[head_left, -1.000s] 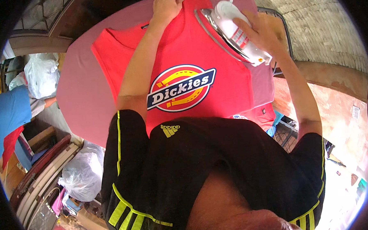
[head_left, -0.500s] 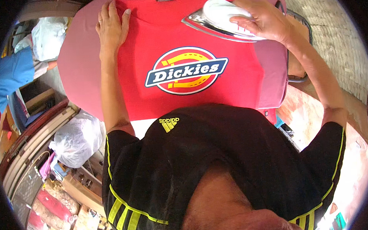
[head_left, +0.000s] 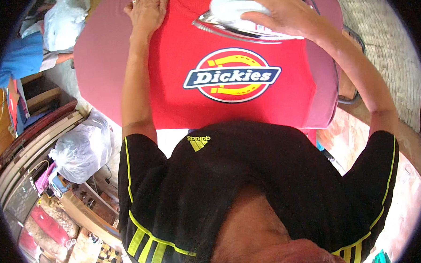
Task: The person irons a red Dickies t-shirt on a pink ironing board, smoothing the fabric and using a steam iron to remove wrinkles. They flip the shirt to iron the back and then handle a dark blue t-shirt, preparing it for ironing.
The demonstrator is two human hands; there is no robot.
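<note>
A red shirt (head_left: 180, 76) with a round yellow-and-blue printed emblem (head_left: 232, 75) lies spread over a mauve padded ironing board (head_left: 99, 66). My right hand (head_left: 285, 13) is wrapped round a white iron (head_left: 236, 10). The iron's shiny metal soleplate rests on the shirt's upper right part, beyond the emblem, with its pointed end facing left. At the shirt's far left edge, my left hand (head_left: 148, 12) lies flat with fingers apart, a ring on one of them. The tips of some of its fingers are cut off by the picture's upper edge.
A blue garment (head_left: 21, 55), apparently on another person, shows at the far left, below a white plastic bag (head_left: 65, 22). Another filled plastic bag (head_left: 84, 148) stands beside stacked long boards (head_left: 37, 143). A dark metal frame (head_left: 354, 45) juts out right of the board.
The iron has slid left across the shirt in my right hand. My left hand has shifted farther from me along the shirt's edge. The whole view has shifted slightly.
</note>
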